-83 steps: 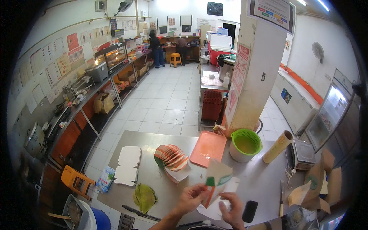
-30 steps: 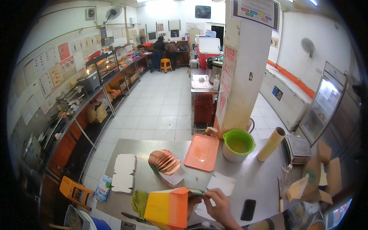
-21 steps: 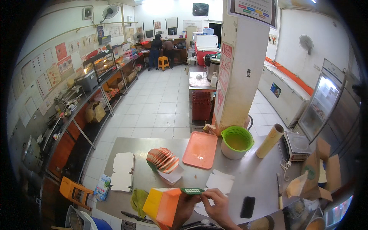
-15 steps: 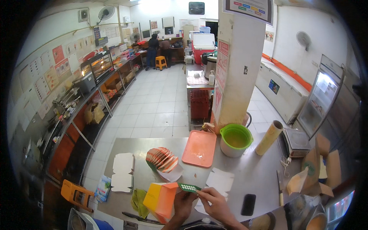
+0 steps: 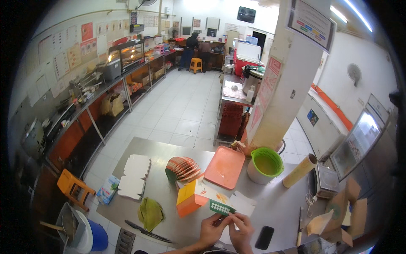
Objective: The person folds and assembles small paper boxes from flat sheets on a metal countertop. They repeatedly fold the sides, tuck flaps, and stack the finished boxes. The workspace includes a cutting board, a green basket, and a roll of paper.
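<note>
Hands [image 5: 226, 228] work low on the bench [image 5: 279, 211]. At twelve o'clock the orange carton [image 5: 192, 199] blocks, fanned cartons [image 5: 182, 168] and pink tray [image 5: 225, 166] behind. Phone [image 5: 265, 237] sits at three, cloth [image 5: 150, 213] and knife [image 5: 146, 232] at nine. Bare steel opens toward two.

An orange and white paper box [image 5: 195, 197], partly folded up, sits tilted on the counter [image 5: 270, 213], its green flap sticking out.

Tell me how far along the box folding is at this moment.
Done: the orange box stands on the steel table, its body formed. In hand: left hand and right hand pinch its green flap. Left: the lid is open, and a fanned stack of flat boxes waits behind.
</note>
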Tool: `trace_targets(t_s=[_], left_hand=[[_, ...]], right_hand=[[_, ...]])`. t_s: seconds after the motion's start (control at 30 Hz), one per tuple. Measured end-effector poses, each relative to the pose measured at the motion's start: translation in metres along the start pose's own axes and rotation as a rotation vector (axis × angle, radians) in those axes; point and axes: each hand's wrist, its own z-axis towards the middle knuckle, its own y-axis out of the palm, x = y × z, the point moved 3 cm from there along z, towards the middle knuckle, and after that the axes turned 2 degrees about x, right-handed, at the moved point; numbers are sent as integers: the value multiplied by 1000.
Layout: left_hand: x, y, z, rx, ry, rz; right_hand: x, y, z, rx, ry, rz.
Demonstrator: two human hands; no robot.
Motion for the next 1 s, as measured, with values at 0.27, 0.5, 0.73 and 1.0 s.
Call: trace_targets(t_s=[0.27, 0.5, 0.73, 1.0], left_hand=[[12, -13, -2, 61, -32, 104], [11, -17, -2, -30, -68, 10], [46, -28, 17, -178, 326, 499], [10, -27, 3, 1, -8, -4]], right_hand=[[-4, 9, 12, -83, -117, 77], [-5, 12, 19, -81, -81, 24], [-4, 1, 18, -123, -46, 106], [-2, 3, 12, -344, -54, 124]])
